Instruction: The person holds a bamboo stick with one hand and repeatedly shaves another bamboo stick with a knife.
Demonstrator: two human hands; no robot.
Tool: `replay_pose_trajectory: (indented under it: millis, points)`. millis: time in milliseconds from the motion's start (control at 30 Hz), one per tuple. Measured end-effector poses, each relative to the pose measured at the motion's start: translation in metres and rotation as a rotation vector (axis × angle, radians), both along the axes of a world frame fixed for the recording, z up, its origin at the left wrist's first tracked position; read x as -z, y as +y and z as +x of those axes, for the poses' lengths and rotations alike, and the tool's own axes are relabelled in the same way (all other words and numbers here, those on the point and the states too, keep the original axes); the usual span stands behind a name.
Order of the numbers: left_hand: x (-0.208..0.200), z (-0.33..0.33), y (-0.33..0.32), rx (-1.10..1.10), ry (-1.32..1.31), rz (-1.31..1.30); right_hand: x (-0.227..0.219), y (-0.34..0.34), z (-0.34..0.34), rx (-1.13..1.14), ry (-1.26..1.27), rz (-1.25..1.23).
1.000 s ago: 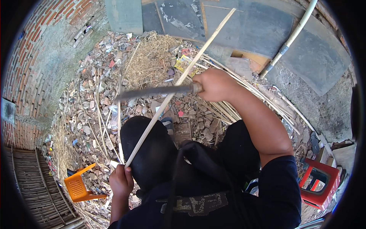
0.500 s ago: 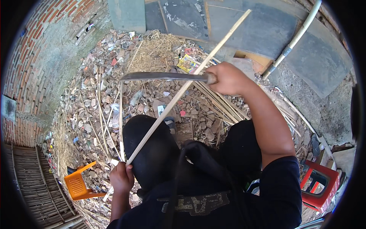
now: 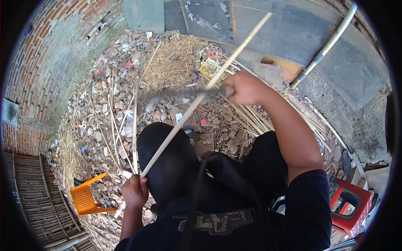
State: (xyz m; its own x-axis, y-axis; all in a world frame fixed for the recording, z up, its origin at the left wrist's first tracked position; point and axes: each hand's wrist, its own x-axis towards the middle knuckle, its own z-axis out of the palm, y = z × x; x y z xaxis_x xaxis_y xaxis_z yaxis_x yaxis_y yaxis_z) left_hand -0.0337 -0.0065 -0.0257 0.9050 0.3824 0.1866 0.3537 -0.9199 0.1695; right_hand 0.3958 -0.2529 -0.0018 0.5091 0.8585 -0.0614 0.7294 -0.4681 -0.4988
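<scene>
A: ok so what are the hands up to here?

B: Left hand (image 3: 135, 191) is pinching the near end of a long pale strip (image 3: 171, 134) between thumb and fingers. The strip is slanting up and away from it, over the left knee (image 3: 151, 136) and on past the left side of the right hand (image 3: 248, 88). That right hand is wrapping tight around a long knife (image 3: 180, 93), with the blade pointing out to its left and crossing the strip. Can't tell if the two are touching, it's blurry there.

A: any containers? anything in them?

B: I'm seeing a yellow packet (image 3: 208, 68) lying ahead of the right hand and a bit left, plus what's looking like a clear plastic bag (image 3: 129, 119) ahead of the left hand, in the rubble (image 3: 100, 96). Can't tell what either is holding. An orange chair (image 3: 83, 200) is sitting left of the left hand, and a red stool (image 3: 363, 203) is standing well right of the right hand.

A: and vs half a second ago?

B: Mostly the knife. Its blade was showing crisp; now it's smearing and crossing the strip a bit nearer the left hand. Both hands are keeping the same hold.
</scene>
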Motion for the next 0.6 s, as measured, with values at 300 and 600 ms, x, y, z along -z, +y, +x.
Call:
replay_pose_trajectory:
  millis: [300,600]
  points:
    - [-0.006,0.001,-0.007,-0.049,0.028,0.015,0.001,-0.016,0.007,0.250,0.083,0.051]
    - [0.002,0.005,0.006,0.043,0.003,0.136,0.033,-0.033,0.054,0.464,0.346,0.111]
